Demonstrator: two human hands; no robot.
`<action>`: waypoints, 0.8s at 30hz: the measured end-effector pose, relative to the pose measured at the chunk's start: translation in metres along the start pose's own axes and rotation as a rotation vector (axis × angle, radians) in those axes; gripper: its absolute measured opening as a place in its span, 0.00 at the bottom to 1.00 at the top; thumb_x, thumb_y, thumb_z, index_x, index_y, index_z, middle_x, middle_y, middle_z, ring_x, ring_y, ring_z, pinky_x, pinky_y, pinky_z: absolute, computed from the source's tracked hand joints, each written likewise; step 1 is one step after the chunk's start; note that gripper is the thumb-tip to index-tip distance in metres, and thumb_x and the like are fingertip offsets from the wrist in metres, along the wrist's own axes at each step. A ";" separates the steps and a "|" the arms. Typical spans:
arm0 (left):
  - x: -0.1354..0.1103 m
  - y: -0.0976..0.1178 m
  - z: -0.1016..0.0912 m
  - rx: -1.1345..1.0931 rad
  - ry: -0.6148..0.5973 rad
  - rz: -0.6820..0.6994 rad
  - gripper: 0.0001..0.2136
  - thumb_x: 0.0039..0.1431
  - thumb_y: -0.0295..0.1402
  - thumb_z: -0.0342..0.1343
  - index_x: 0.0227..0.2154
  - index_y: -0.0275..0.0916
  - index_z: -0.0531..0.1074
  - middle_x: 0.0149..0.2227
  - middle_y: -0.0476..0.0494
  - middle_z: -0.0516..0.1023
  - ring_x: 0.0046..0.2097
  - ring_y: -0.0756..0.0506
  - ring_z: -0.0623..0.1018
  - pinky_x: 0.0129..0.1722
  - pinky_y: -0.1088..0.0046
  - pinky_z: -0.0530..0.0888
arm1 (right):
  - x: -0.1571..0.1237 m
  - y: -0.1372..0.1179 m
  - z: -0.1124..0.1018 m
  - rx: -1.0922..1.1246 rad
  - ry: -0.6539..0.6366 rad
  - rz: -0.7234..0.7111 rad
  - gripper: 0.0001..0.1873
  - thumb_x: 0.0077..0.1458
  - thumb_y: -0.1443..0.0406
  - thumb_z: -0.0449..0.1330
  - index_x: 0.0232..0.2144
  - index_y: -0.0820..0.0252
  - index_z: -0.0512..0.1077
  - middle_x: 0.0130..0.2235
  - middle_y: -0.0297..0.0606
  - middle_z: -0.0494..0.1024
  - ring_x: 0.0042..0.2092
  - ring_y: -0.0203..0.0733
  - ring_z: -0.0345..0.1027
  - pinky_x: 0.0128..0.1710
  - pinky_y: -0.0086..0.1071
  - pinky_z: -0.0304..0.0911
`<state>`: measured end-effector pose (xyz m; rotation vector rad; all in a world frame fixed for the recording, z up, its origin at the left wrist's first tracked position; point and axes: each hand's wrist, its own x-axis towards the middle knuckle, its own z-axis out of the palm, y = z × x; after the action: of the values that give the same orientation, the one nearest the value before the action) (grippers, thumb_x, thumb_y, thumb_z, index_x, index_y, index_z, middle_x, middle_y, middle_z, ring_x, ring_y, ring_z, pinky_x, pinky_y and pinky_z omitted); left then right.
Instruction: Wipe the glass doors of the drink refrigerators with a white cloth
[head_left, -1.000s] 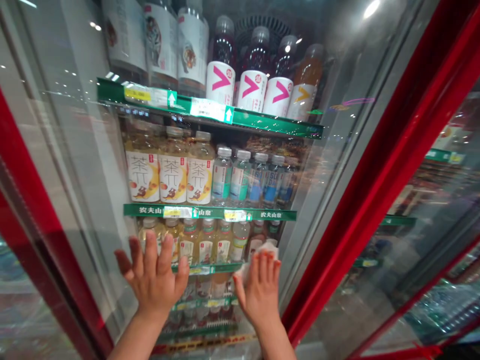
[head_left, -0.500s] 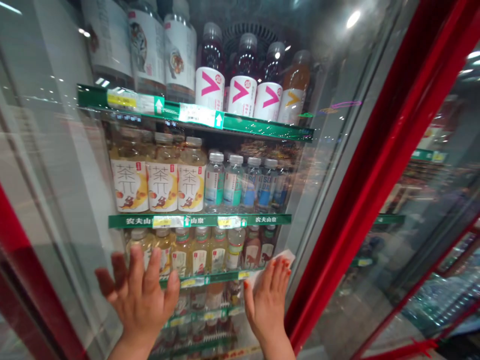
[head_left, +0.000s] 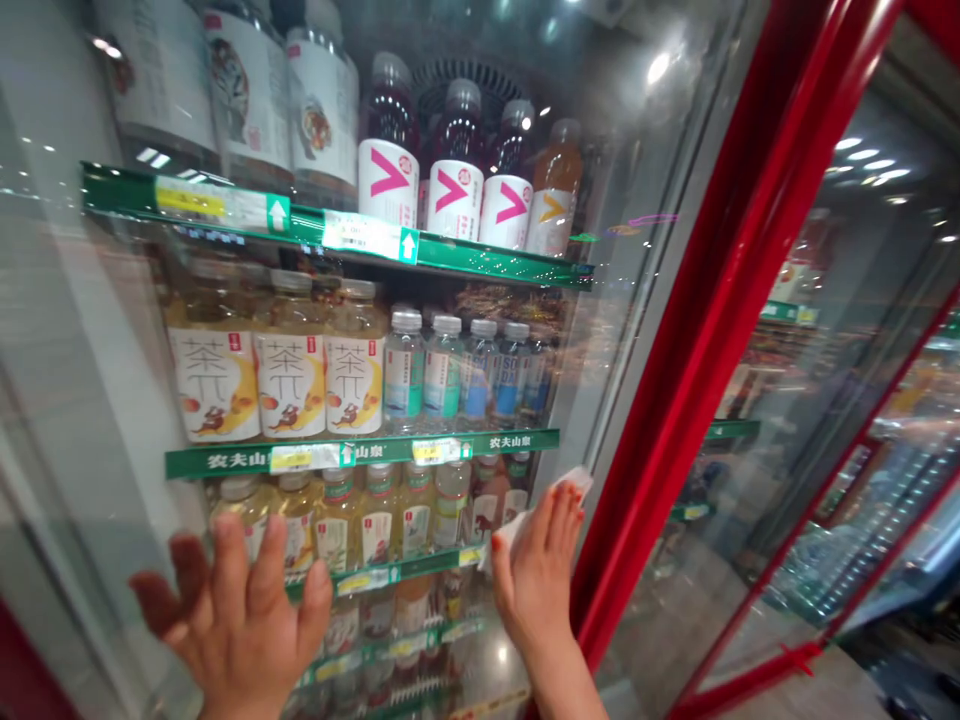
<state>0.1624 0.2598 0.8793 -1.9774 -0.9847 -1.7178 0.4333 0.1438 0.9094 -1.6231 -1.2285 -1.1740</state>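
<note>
My left hand [head_left: 232,625] is spread flat with its fingers apart, against the glass door [head_left: 97,420] of a drinks cooler, low in the view. My right hand [head_left: 536,570] presses a white paper tissue [head_left: 540,510] to the same glass, and the tissue shows above and beside its fingers. Behind the glass, near my hands, stand rows of bottled juice drinks [head_left: 379,520] on a shelf. The hands touch only the glass side, and neither reaches a bottle.
Higher shelves hold tea bottles [head_left: 289,370], water bottles [head_left: 442,370] and pink-marked bottles [head_left: 457,170], with green price strips [head_left: 360,455] along the edges. A red door frame [head_left: 697,340] runs diagonally to the right, with more coolers beyond it.
The view has turned, shifting the cooler to the left. My left hand has slid down and left across the glass. My right hand keeps the tissue against the door.
</note>
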 end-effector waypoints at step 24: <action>0.026 0.028 -0.010 0.212 0.114 0.131 0.43 0.68 0.34 0.62 0.81 0.47 0.47 0.84 0.43 0.44 0.85 0.36 0.43 0.84 0.42 0.41 | 0.009 -0.031 -0.001 0.095 0.006 -0.370 0.48 0.74 0.57 0.55 0.83 0.68 0.37 0.85 0.44 0.33 0.85 0.53 0.26 0.84 0.55 0.35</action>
<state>0.1757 0.2409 0.9111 -1.7499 -0.9342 -1.5671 0.4041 0.1522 0.9196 -1.3571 -1.6027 -1.3170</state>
